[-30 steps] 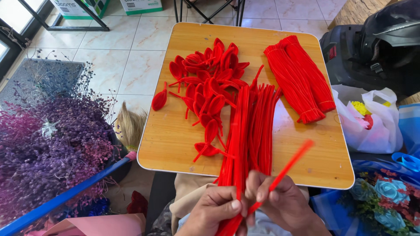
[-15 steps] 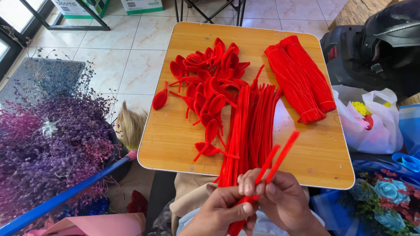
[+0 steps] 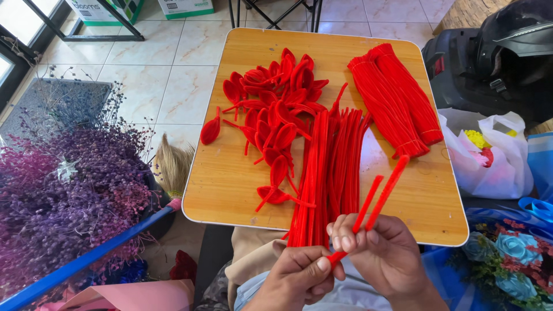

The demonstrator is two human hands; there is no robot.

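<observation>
My left hand (image 3: 299, 275) and my right hand (image 3: 377, 249) both grip one red pipe cleaner (image 3: 377, 196) just below the near edge of a small wooden table (image 3: 230, 178). The pipe cleaner is folded double, and its two ends point up and to the right over the table. My left hand pinches the folded bottom end; my right hand's fingers close around the two strands above it. A row of straight red pipe cleaners (image 3: 331, 167) lies on the table right in front of my hands.
A heap of red petal-shaped loops (image 3: 276, 109) lies at the table's middle and a tied bundle of red pipe cleaners (image 3: 394, 95) at its right. Purple dried flowers (image 3: 63, 190) stand at left. A white plastic bag (image 3: 489, 155) and blue paper flowers (image 3: 510, 247) sit at right.
The pipe cleaner was one straight strand a second ago; it is now bent double with both ends side by side. My hands stayed at the table's near edge.
</observation>
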